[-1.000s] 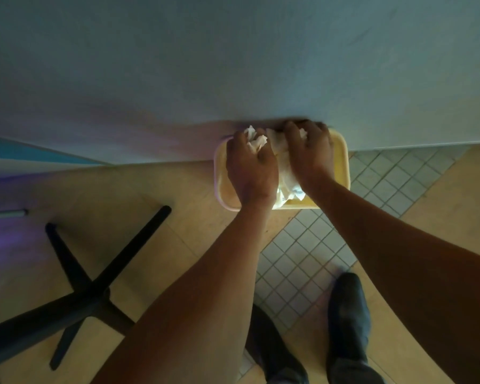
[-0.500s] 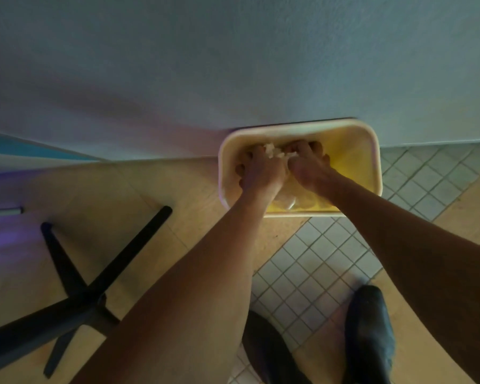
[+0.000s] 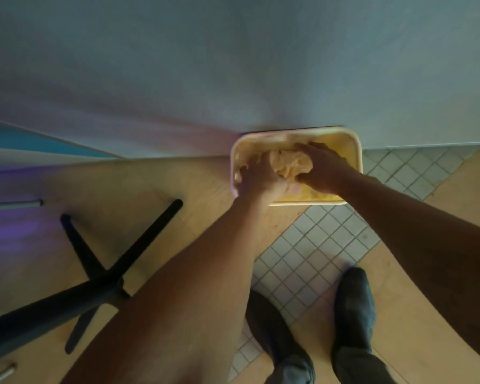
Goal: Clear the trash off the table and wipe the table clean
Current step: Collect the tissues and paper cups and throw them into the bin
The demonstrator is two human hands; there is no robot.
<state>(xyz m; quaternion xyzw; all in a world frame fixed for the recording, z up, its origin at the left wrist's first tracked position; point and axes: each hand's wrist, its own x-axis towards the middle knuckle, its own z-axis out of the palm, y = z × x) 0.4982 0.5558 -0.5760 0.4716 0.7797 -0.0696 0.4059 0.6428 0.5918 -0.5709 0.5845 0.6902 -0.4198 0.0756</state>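
Note:
A yellow rectangular bin (image 3: 354, 145) stands on the floor against the pale wall. Inside it lies a crumpled wad of paper trash (image 3: 290, 163). Both my hands reach down into the bin. My left hand (image 3: 257, 180) grips the wad from the left, fingers curled on it. My right hand (image 3: 323, 167) cups the wad from the right and above, fingers and thumb curled round it. The bottom of the bin is mostly hidden by my hands and the paper.
A black cross-shaped table base (image 3: 94, 273) stands on the floor at the left. My two dark shoes (image 3: 355, 300) stand on a patch of small white tiles (image 3: 308, 259), with tan floor around. The wall (image 3: 233, 65) fills the upper view.
My hands have pushed the paper wad from above the bin's rim down inside it. My hands have spread slightly apart, so more of the wad shows between them.

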